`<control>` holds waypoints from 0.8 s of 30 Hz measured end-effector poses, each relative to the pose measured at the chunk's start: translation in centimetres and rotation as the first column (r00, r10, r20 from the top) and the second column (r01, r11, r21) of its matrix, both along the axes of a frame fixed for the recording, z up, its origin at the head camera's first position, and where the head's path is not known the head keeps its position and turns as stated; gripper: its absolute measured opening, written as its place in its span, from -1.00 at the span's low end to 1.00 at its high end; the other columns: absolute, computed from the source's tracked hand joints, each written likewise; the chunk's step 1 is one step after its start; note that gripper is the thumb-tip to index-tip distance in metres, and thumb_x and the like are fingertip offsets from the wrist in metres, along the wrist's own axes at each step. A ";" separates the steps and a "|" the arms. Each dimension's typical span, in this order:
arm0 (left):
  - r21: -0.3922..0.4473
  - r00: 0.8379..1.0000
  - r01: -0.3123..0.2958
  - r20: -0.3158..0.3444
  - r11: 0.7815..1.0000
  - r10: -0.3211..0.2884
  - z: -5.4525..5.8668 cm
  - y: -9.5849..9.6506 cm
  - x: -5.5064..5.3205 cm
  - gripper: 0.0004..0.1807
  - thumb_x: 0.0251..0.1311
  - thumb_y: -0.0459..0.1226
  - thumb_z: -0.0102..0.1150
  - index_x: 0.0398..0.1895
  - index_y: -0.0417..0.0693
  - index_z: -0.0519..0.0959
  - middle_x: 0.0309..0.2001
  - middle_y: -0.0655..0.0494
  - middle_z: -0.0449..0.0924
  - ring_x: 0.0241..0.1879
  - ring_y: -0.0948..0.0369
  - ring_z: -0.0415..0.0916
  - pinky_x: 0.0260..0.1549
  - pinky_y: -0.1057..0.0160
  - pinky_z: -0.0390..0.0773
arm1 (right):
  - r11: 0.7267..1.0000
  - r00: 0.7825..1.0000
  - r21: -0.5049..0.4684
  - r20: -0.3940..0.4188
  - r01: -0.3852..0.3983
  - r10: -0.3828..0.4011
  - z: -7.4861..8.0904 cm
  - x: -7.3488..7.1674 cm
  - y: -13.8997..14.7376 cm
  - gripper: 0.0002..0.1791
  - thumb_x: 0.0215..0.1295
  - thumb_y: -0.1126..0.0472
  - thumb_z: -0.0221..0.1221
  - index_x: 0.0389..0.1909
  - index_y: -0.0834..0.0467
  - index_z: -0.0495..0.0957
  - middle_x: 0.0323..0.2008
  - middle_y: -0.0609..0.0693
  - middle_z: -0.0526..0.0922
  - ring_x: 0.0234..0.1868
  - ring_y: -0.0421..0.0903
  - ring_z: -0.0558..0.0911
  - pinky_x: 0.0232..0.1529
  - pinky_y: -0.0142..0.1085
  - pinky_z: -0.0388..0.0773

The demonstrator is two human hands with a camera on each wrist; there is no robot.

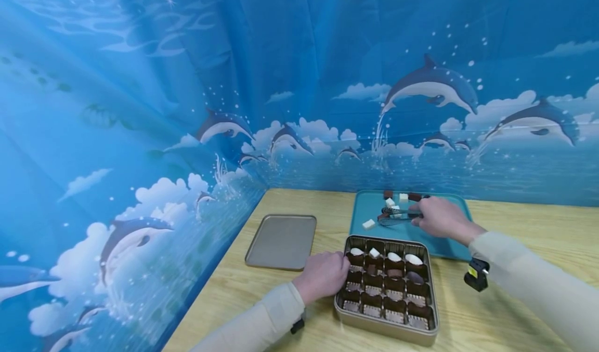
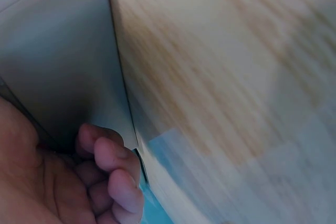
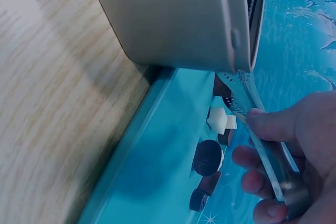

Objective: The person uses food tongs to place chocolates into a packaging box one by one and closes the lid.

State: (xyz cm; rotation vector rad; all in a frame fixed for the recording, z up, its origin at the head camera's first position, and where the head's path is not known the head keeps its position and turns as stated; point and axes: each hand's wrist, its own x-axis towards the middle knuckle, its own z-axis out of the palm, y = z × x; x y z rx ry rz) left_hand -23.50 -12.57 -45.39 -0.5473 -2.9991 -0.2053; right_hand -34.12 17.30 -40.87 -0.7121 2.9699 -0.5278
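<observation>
Metal tongs [image 3: 257, 135] with perforated ends are held in my right hand [image 1: 442, 219], thumb on one arm and fingers curled beneath. Their tips [image 1: 388, 216] lie low over the teal tray [image 1: 446, 245], among white and dark brown chocolates [image 1: 390, 202]. Nearer me stands a bronze tin [image 1: 383, 330] with a brown divided insert. White pieces [image 1: 394, 257] sit in its back row, dark ones [image 1: 395, 273] in the row before it. My left hand [image 1: 323, 275] holds the tin's left rim, its fingers curled by the wall. Whether the tongs pinch a piece is unclear.
A flat bronze lid [image 1: 283, 242] lies on the wooden table [image 1: 224, 295], left of the tin. The tin's back edge adjoins the tray's front. A blue dolphin-print curtain [image 1: 299, 81] hangs along the back and left table edges.
</observation>
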 end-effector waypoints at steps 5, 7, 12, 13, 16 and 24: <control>0.000 1.000 0.004 -0.001 1.000 -0.004 0.1 0.0 0.1 -0.51 0.54 -0.12 -0.26 -0.63 0.05 0.42 -0.64 0.11 0.48 -0.65 0.15 0.48 -0.72 0.20 0.41 | 1.000 1.000 -0.009 0.002 0.006 -0.006 0.0 0.4 0.0 -0.53 0.34 0.19 0.26 0.21 0.32 0.55 -0.65 -0.04 0.61 -0.78 -0.25 0.04 -0.73 -0.41 0.07; 0.000 1.000 0.005 0.000 1.000 -0.005 0.1 0.0 0.1 -0.51 0.54 -0.12 -0.26 -0.63 0.05 0.42 -0.64 0.11 0.48 -0.64 0.15 0.49 -0.71 0.20 0.41 | 1.000 1.000 -0.019 0.002 0.011 -0.011 0.1 0.7 0.0 -0.53 0.35 0.17 0.26 0.22 0.30 0.55 -0.70 -0.06 0.58 -0.79 -0.25 0.05 -0.73 -0.41 0.07; 0.002 1.000 0.010 0.005 1.000 -0.010 0.1 0.0 0.1 -0.52 0.55 -0.13 -0.27 -0.62 0.05 0.42 -0.64 0.12 0.46 -0.65 0.16 0.47 -0.71 0.21 0.41 | 0.999 1.000 -0.034 0.000 0.024 -0.024 1.2 1.9 0.5 -0.52 0.39 0.13 0.23 0.26 0.26 0.53 -0.80 -0.12 0.39 -0.79 -0.23 0.14 -0.71 -0.37 0.12; 0.001 1.000 0.011 0.008 1.000 -0.011 0.0 0.0 0.1 -0.51 0.55 -0.13 -0.27 -0.62 0.05 0.42 -0.65 0.12 0.46 -0.65 0.17 0.46 -0.72 0.21 0.40 | 0.999 1.000 -0.039 -0.003 0.025 -0.025 1.5 2.2 0.7 -0.51 0.39 0.13 0.22 0.27 0.25 0.52 -0.80 -0.13 0.37 -0.79 -0.22 0.17 -0.71 -0.36 0.14; -0.002 1.000 0.009 -0.003 1.000 -0.009 -0.1 0.0 0.0 -0.52 0.54 -0.13 -0.26 -0.62 0.05 0.42 -0.66 0.13 0.45 -0.67 0.18 0.44 -0.73 0.22 0.38 | 0.999 0.999 -0.048 -0.029 0.015 -0.017 2.6 3.2 1.0 -0.51 0.40 0.11 0.22 0.28 0.23 0.52 -0.82 -0.12 0.31 -0.78 -0.20 0.19 -0.70 -0.33 0.16; 0.014 0.997 0.072 0.033 0.997 -0.072 0.1 -0.3 -0.2 -0.55 0.53 -0.17 -0.19 -0.66 0.10 0.30 -0.69 0.25 0.23 -0.72 0.30 0.24 -0.76 0.33 0.29 | 0.996 0.996 -0.076 -0.077 -0.045 0.039 4.6 6.4 1.2 -0.50 0.34 0.10 0.29 0.25 0.20 0.56 -0.74 -0.17 0.35 -0.75 -0.25 0.14 -0.67 -0.36 0.11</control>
